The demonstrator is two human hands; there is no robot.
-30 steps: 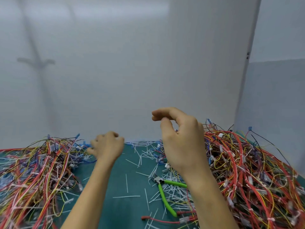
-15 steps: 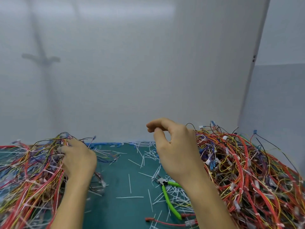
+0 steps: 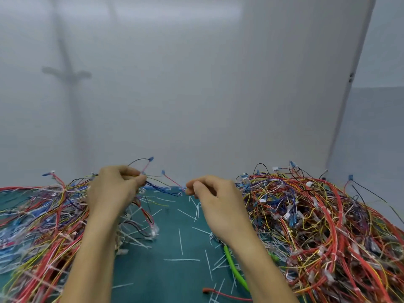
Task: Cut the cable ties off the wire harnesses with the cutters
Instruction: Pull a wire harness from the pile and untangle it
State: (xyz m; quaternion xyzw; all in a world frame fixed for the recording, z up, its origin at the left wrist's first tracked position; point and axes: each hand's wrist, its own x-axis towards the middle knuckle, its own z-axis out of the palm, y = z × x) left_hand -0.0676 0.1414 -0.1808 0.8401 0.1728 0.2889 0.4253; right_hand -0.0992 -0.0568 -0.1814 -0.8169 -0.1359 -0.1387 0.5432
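**Change of state.** One second earlier my left hand (image 3: pixel 113 191) hung curled beside the left pile (image 3: pixel 39 215), up and left of the cutters (image 3: pixel 232 266). It then reached into that pile. At this moment it gripped a small harness (image 3: pixel 159 186), fingers curled round the wires, and held it raised well up-left of the cutters.

My right hand (image 3: pixel 218 202) had dropped lower, directly beyond the cutters. Its thumb and forefinger were pressed together at the harness's free ends. I could not tell whether they held a wire.

The cutters lay untouched on the mat (image 3: pixel 166 281), partly under my right forearm, among cut ties (image 3: pixel 181 259).

**Judgement.** A fresh harness was selected and none of its ties was cut yet. The cutters had to be picked up next.
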